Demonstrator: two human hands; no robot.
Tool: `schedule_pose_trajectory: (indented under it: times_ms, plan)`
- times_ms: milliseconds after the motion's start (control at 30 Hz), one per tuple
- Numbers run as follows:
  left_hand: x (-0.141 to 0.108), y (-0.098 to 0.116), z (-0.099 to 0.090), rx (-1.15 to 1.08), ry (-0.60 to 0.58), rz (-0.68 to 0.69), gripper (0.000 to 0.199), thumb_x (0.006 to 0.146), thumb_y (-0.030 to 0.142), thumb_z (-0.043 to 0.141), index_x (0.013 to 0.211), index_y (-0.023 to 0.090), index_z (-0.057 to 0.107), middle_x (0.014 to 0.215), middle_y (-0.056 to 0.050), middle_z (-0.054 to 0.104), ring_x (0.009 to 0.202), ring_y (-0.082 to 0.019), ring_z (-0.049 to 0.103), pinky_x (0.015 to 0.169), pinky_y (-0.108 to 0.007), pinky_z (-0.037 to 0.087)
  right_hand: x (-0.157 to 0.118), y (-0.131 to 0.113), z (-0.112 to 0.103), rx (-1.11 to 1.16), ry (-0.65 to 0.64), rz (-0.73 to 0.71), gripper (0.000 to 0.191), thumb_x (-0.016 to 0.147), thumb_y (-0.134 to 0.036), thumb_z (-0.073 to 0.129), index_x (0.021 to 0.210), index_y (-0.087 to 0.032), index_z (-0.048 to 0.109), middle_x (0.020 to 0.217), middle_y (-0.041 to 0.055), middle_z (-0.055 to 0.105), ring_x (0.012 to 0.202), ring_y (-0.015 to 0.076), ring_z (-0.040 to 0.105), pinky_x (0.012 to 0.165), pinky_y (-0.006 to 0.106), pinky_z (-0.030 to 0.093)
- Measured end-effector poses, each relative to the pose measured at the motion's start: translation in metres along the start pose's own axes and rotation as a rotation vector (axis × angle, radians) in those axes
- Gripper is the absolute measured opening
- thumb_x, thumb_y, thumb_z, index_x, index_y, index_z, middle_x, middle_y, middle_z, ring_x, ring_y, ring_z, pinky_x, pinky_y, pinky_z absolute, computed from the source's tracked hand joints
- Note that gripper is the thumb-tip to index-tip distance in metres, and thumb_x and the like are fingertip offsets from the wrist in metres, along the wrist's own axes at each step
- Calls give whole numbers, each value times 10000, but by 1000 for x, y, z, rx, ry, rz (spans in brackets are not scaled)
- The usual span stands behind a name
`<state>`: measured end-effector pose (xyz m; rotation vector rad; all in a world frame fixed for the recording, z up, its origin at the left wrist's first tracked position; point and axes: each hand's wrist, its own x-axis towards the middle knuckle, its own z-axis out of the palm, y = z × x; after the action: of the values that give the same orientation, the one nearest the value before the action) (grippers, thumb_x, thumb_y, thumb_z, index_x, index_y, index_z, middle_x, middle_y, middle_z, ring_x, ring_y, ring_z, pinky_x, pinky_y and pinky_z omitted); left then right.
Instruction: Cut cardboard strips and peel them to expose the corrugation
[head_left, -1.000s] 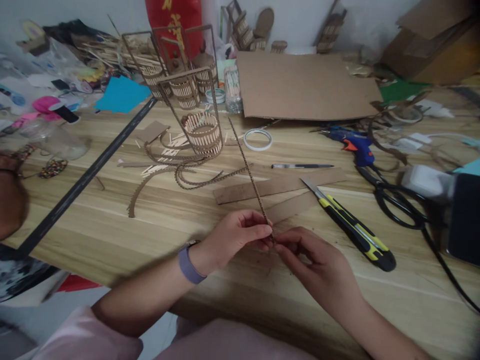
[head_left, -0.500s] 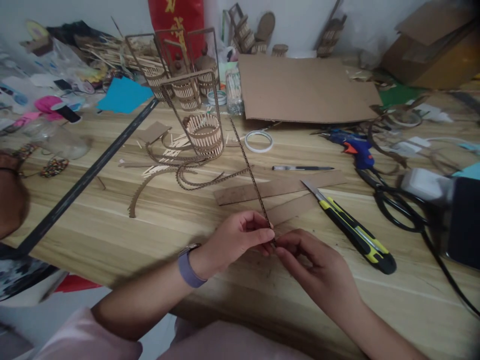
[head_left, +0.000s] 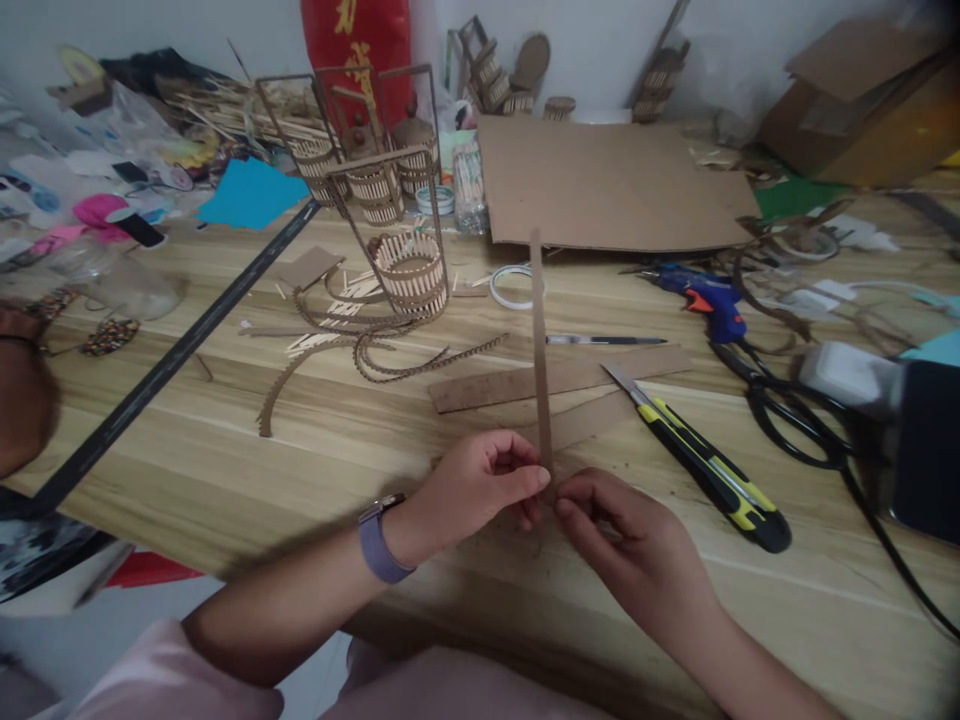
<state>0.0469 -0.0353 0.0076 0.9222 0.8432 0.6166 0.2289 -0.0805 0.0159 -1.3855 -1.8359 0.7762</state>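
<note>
A narrow cardboard strip [head_left: 541, 370] rises from between my hands, its flat face turned toward me. My left hand [head_left: 495, 480], with a watch on the wrist, pinches the strip near its lower end between thumb and fingers. Thumb and forefinger of my right hand [head_left: 630, 530] are closed at the strip's bottom end, on its right side. Behind the strip lie flat cardboard pieces [head_left: 487, 388], a pen [head_left: 607, 340] and a roll of tape [head_left: 504, 300]. To the right rests a yellow-and-black utility knife [head_left: 705, 465] with its blade out.
A small stick basket [head_left: 411, 290] with a tall handle stands behind curled cardboard strips [head_left: 375, 365]. At right are a blue glue gun [head_left: 709, 295], black scissors [head_left: 799, 420] and a cable. A large cardboard sheet [head_left: 615, 190] lies at the back. Another person's arm [head_left: 26, 400] is at far left.
The strip has turned from showing its thin corrugated edge to showing its flat face, and its top end has swung right. Both hands stay in nearly the same place.
</note>
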Motion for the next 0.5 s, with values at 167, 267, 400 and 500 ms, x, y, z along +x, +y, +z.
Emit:
schedule_pose_trajectory:
  times_ms: [167, 267, 400, 500]
  plan:
    - [-1, 1, 3, 22, 48, 27, 288, 782, 367, 746, 790, 181, 527, 644, 18, 628, 580, -106, 596, 561, -229, 487, -4, 4, 2, -52, 87, -46, 93, 908, -254, 588, 882, -255, 677, 695, 4, 666, 543, 144, 595, 491, 249, 498]
    - [-1, 1, 4, -6, 64, 31, 263, 778, 340, 729, 776, 185, 516, 654, 15, 626, 597, -113, 596, 560, -233, 487, -6, 8, 4, -107, 104, -172, 127, 916, -226, 602, 1009, -259, 682, 786, 21, 694, 591, 154, 626, 545, 272, 539]
    - [-2, 0, 4, -15, 54, 18, 329, 792, 406, 759, 767, 185, 517, 641, 15, 633, 571, -107, 589, 554, -231, 470, -7, 9, 4, -151, 91, -250, 139, 945, -203, 589, 1032, -266, 678, 838, 30, 718, 627, 159, 657, 549, 270, 547]
    - [-2, 0, 3, -12, 24, 22, 408, 768, 486, 810, 772, 161, 563, 679, -5, 667, 593, -102, 604, 600, -234, 477, -6, 9, 3, -144, 90, -232, 121, 950, -194, 589, 1012, -263, 668, 818, 25, 711, 615, 152, 647, 534, 258, 537]
